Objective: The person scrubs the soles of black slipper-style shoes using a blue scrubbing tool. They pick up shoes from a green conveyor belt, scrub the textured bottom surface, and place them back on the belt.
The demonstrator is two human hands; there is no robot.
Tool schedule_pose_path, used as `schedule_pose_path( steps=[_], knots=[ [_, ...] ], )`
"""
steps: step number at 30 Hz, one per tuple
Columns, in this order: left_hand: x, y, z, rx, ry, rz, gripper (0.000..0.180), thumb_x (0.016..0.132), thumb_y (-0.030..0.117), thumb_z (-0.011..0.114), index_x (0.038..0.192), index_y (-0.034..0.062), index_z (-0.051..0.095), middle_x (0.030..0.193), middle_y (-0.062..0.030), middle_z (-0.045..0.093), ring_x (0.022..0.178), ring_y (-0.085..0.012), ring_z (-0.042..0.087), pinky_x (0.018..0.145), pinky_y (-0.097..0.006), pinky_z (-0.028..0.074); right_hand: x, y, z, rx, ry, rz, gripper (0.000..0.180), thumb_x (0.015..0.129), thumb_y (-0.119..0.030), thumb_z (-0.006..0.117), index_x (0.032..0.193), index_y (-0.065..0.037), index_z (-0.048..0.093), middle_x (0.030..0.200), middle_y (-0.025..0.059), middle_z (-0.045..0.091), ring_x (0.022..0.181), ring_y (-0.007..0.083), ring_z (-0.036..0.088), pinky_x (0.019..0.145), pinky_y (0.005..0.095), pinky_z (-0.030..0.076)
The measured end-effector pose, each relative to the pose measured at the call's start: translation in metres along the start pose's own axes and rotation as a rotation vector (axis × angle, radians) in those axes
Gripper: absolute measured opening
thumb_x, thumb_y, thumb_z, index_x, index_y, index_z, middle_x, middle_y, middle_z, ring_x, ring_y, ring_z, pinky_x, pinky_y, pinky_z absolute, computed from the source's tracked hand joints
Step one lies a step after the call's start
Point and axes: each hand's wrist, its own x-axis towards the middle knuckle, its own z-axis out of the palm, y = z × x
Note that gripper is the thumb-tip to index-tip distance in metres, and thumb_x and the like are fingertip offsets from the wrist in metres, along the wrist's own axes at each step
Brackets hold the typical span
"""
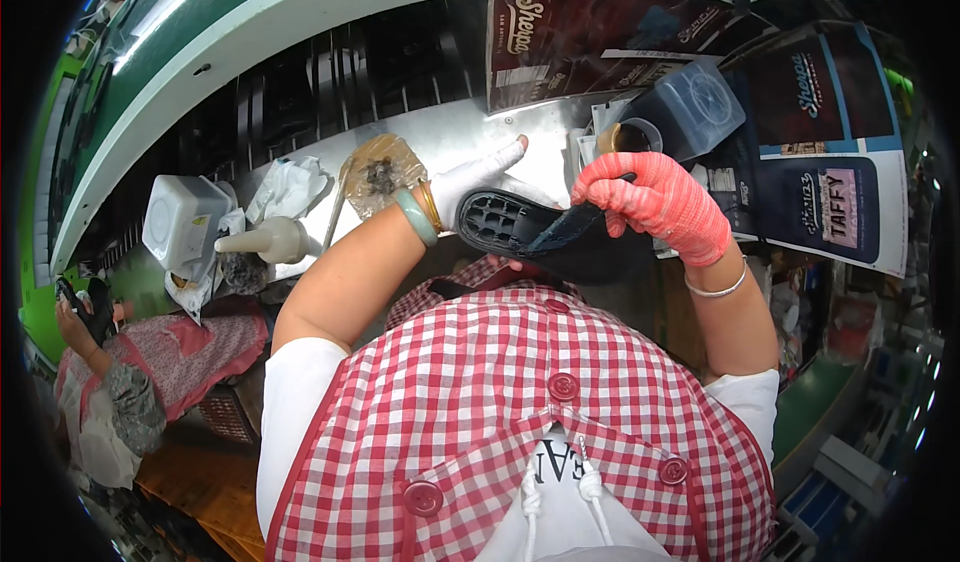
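Factory workstation seen from above: metal-topped table (470,132) bordered by a curved green-and-white conveyor rail (250,22), dark printed cartons (820,102) stacked at right. Black shoe sole (500,220) held above the near table edge, ribbed inner face upward, cupped from beneath by left hand (475,184) in a white glove, thumb extended, green bangle at the wrist. Right hand (660,202) in a red-orange knit glove, fingers closed on the handle of a dark brush (575,227), whose flat dark end lies against the sole's right end. Small open pot (632,138) just behind right hand, beside a translucent lidded plastic box (695,107). Left part of table: squeeze bottle with conical nozzle (265,239), white tub (183,217), crumpled cloth (290,187), clear bag with dark contents (382,172). Co-worker in pink (150,362) at far left edge. Judged stage: coating in hand, begun at one end only; remainder of ribbed face apparently dry, no wet sheen discernible; no finished soles identifiable nearby.
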Motion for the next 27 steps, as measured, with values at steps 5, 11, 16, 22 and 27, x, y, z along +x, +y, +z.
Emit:
schedule_pose_path(
  steps=[5, 11, 16, 22, 27],
  knots=[
    [0.000, -0.002, -0.023, 0.014, -0.183, 0.015, 0.075, 0.091, 0.055, 0.035, 0.131, -0.0085, 0.037, 0.111, -0.0243, 0.058, 0.079, -0.0304, 0.066, 0.060, -0.038, 0.056, -0.015, 0.030, -0.008, 0.051, 0.107, 0.049, 0.024, 0.084, -0.024, 0.060, 0.092, -0.002, 0.066, 0.075, 0.0002, 0.060, 0.055, 0.0061, 0.053, 0.054, 0.0193, 0.041],
    [-0.016, -0.025, -0.057, 0.184, 0.068, 0.661, 0.056, 0.086, 0.015, 0.054, 0.135, -0.0032, 0.033, 0.132, -0.0194, 0.044, 0.121, -0.0302, 0.045, 0.102, -0.039, 0.036, -0.038, 0.077, -0.047, 0.298, 0.723, -0.276, 0.026, 0.091, -0.028, 0.057, 0.099, -0.004, 0.064, 0.085, -0.0001, 0.065, 0.060, 0.0030, 0.056, 0.051, 0.0149, 0.040],
    [-0.023, -0.071, -0.054, -0.478, 0.220, 0.450, 0.052, 0.094, 0.042, 0.033, 0.135, 0.0098, 0.037, 0.134, -0.0133, 0.043, 0.124, -0.0312, 0.041, 0.090, -0.055, 0.043, -0.015, 0.124, -0.061, 0.169, 0.985, -0.100, 0.024, 0.086, -0.026, 0.063, 0.102, -0.008, 0.065, 0.083, -0.0015, 0.063, 0.061, 0.0053, 0.055, 0.051, 0.0188, 0.038],
    [-0.005, -0.106, -0.054, -0.568, 0.350, 0.269, 0.055, 0.095, 0.050, 0.022, 0.125, 0.0097, 0.046, 0.115, -0.0136, 0.056, 0.101, -0.0349, 0.057, 0.071, -0.044, 0.051, 0.012, 0.157, -0.067, 0.167, 1.024, -0.031, 0.023, 0.086, -0.026, 0.063, 0.101, -0.009, 0.066, 0.073, -0.0011, 0.061, 0.061, 0.0059, 0.053, 0.051, 0.0213, 0.039],
    [-0.001, -0.103, -0.049, -0.497, 0.276, 0.267, 0.052, 0.096, 0.049, 0.024, 0.126, 0.0127, 0.046, 0.113, -0.0103, 0.057, 0.103, -0.0332, 0.056, 0.071, -0.039, 0.048, 0.022, 0.167, -0.073, 0.205, 1.001, -0.050, 0.023, 0.085, -0.025, 0.063, 0.101, -0.008, 0.066, 0.078, 0.0010, 0.063, 0.063, 0.0079, 0.055, 0.054, 0.0226, 0.041]
  ],
)
